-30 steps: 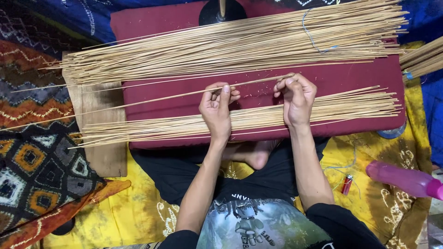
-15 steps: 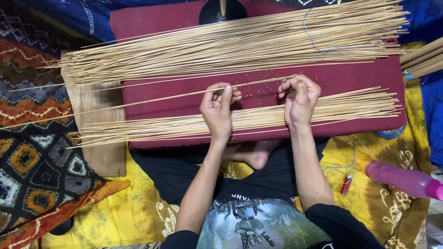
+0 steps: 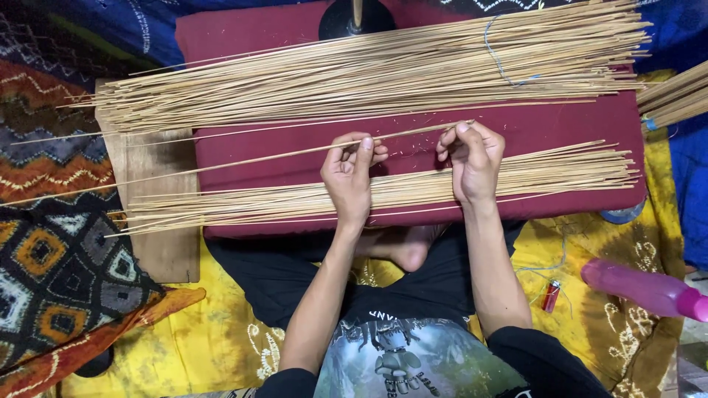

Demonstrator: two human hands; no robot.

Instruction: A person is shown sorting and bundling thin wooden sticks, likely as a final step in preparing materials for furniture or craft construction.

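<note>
A single thin bamboo stick (image 3: 243,161) lies slanted across a dark red cushion (image 3: 251,44), its left end reaching past the cushion. My left hand (image 3: 349,175) pinches it near its middle, and my right hand (image 3: 472,158) pinches it at its right end. Under both wrists lies a near row of thin sticks (image 3: 265,205). Beyond the hands, a much larger pile of sticks (image 3: 354,70) spreads over the far half of the cushion, with a blue thread (image 3: 495,57) looped over it.
A wooden board (image 3: 158,243) pokes out under the cushion's left side. A black round stand (image 3: 358,16) sits at the far edge. A pink bottle (image 3: 641,287) and a red lighter (image 3: 550,296) lie on the yellow cloth at right. Patterned fabric (image 3: 51,273) lies at left.
Both hands keep hold of the single stick and have shifted only slightly; the piles have not moved.
</note>
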